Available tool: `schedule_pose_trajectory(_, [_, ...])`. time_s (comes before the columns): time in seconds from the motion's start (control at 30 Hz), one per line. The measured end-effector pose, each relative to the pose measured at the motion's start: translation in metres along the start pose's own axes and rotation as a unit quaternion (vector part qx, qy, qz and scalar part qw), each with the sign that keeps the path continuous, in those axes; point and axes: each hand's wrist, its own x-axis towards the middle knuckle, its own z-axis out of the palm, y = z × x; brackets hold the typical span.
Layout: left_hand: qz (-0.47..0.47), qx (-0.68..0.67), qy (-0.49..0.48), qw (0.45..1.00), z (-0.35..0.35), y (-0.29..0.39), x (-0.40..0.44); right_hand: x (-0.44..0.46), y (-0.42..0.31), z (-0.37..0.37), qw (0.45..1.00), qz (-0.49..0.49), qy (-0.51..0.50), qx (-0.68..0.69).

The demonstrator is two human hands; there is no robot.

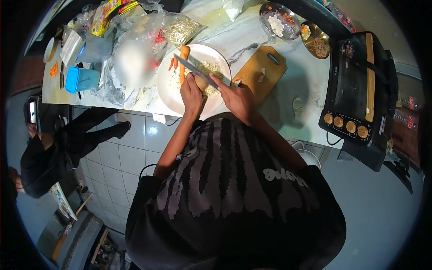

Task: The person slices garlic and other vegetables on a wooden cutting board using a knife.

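My right hand (236, 98) is closed round the handle of a kitchen knife (191, 68), its blade pointing up and to the left over a white plate. Closed on a round tan vegetable that looks like a potato (200, 83), my left hand (192, 95) is at the near part of that plate (167, 100). The blade crosses just above the vegetable; whether it touches cannot be made out. On the plate lie a carrot (183, 60), small red chillies (173, 63) and pale chopped bits (213, 68). Right of the plate is a wooden cutting board (257, 67) with a few scraps.
A black toaster oven (355, 85) stands at the right. Farther back are a plate of chopped food (275, 26) and a metal bowl (317, 45). A bag of bean sprouts (180, 29) and a blue-lidded container (84, 80) are at left. Another person (58, 146) sits at far left.
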Motion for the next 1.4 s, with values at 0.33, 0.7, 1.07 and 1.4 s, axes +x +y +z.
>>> schedule_pose_trajectory(0.33, [0.019, -0.01, -0.003, 1.0, 0.0, -0.009, 0.0, 0.0, 0.001, 0.007, 0.998, -0.037, 0.056, 0.013])
schedule_pose_trajectory(0.7, [0.073, -0.041, -0.001, 0.997, 0.0, -0.001, -0.001, 0.007, 0.008, 0.008, 0.997, 0.014, 0.068, -0.025])
schedule_pose_trajectory(1.07, [0.07, -0.004, 0.024, 0.997, -0.001, -0.007, -0.004, 0.001, -0.003, 0.015, 0.996, -0.022, 0.085, 0.019])
schedule_pose_trajectory(1.4, [0.067, 0.008, 0.024, 0.997, -0.001, -0.009, -0.003, 0.002, -0.006, 0.012, 0.998, -0.022, 0.051, -0.009])
